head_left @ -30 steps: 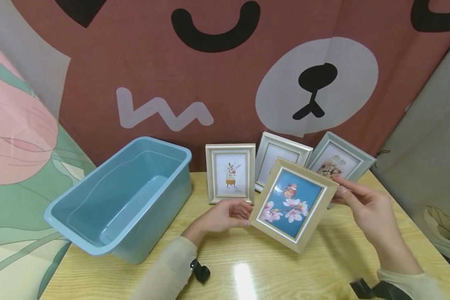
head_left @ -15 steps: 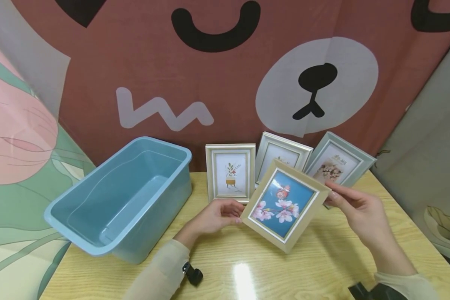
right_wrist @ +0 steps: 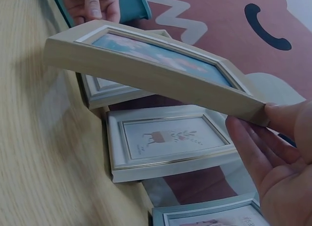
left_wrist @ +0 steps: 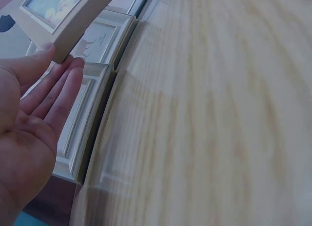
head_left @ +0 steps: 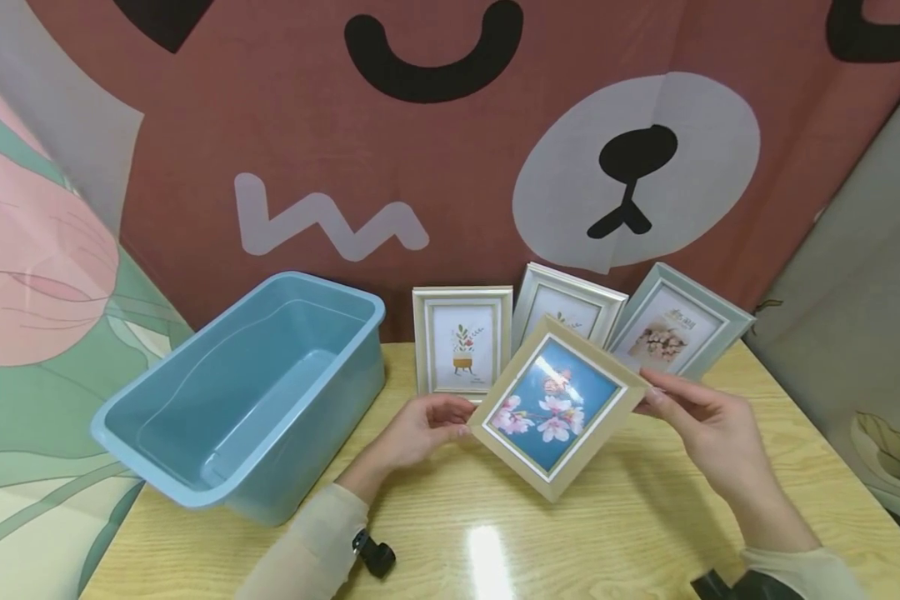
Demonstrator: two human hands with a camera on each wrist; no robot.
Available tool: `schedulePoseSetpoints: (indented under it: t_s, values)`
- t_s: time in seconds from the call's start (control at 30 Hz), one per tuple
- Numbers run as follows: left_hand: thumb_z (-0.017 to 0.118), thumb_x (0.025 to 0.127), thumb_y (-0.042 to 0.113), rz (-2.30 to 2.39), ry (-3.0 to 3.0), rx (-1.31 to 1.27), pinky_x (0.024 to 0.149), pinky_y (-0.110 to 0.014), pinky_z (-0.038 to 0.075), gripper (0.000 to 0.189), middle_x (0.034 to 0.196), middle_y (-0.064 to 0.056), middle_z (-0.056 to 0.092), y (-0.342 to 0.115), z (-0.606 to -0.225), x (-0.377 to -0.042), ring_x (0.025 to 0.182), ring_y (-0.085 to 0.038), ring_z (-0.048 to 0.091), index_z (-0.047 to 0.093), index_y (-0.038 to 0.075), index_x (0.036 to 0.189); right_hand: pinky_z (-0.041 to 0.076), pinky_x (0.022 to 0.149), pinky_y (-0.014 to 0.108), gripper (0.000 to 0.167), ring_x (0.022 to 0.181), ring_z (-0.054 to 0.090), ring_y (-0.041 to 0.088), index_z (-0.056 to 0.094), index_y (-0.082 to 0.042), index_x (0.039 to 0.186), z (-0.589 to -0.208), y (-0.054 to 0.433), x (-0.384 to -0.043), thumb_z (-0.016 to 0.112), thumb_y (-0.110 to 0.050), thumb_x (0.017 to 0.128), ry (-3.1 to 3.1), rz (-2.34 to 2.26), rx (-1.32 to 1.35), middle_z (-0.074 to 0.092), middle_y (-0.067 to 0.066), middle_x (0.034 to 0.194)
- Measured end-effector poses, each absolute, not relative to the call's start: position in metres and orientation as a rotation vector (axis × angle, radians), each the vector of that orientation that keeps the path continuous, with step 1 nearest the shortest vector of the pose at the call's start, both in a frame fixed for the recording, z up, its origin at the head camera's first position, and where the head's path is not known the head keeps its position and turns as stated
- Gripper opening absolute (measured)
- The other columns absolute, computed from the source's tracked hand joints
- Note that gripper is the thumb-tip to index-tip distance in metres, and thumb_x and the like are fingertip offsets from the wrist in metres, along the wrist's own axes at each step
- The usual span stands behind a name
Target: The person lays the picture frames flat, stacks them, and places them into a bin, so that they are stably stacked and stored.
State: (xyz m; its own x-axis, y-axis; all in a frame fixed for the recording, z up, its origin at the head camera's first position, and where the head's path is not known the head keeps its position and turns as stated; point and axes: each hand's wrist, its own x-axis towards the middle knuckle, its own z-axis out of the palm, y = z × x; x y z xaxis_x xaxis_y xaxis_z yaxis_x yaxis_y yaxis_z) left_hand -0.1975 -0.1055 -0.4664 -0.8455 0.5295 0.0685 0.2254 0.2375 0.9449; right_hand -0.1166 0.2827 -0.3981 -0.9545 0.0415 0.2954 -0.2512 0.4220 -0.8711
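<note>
A tan picture frame [head_left: 557,408] with pink blossoms on blue is held tilted above the table between both hands. My left hand [head_left: 417,431] pinches its left corner; in the left wrist view the thumb [left_wrist: 41,55] lies on the front and the fingertips are behind. At the opposite corner my right hand [head_left: 716,437] pinches it between thumb and fingers, as the right wrist view also shows. Behind it stand a cream frame [head_left: 424,342] with a potted-plant print, a partly covered silver-white frame [head_left: 574,288], and a grey-green frame [head_left: 708,348] with a flower print.
A blue plastic bin [head_left: 330,400] stands on the left of the wooden table [head_left: 435,533], with nothing visible inside. A curtain [head_left: 450,183] with a bear print hangs directly behind the frames. Black wrist cameras [head_left: 375,554] sit on both sleeves.
Both hands have drawn the blossom picture frame leftward, and it has turned slightly. More of the grey-green frame shows behind it. The bin and standing frames have stayed put.
</note>
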Motion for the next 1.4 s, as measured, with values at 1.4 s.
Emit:
schedulePoseSetpoints:
  t_s: [1.4]
  values:
    - [0.073, 0.096, -0.008, 2.038, 2.295, 0.314, 0.079, -0.033, 0.067, 0.02, 0.11, -0.032, 0.076, -0.13, -0.457, -0.18, 0.079, -0.012, 0.074, 0.075, -0.015, 0.115, 0.062, 0.088, 0.015, 0.03, 0.115, 0.074, 0.0, 0.079, 0.011, 0.108, -0.436, 0.269, -0.101, 0.071, 0.028, 0.084, -2.148, 1.689, 0.572, 0.081, -0.008, 0.125]
